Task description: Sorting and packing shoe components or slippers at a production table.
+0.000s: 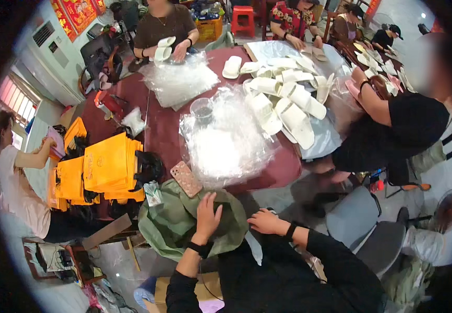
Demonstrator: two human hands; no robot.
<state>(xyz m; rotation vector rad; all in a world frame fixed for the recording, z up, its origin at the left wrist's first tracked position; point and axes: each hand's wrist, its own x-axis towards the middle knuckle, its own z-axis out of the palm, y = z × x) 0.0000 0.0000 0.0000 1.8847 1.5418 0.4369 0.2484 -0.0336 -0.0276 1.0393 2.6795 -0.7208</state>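
A green woven sack [158,227] lies with its mouth spread wide at the table's near edge, in front of my body. My left hand [209,216] is over the sack's opening, its fingers stretched and slightly apart, holding nothing. At the sack's right rim, my right hand [268,222] has its fingers bent over the edge of the cloth. A pale strip [254,249] hangs below it. A phone in a patterned pink case [186,178] and a small white-and-green packet [153,194] lie by the sack's far rim. The sack's inside is mostly in shadow.
On the dark red table [221,58] are clear plastic bags [221,143], a clear round tub [201,108] and piled white slippers [299,99]. Stacked orange packages [108,164] stand left. Several people work around the tables. Grey chairs [354,214] stand close on my right.
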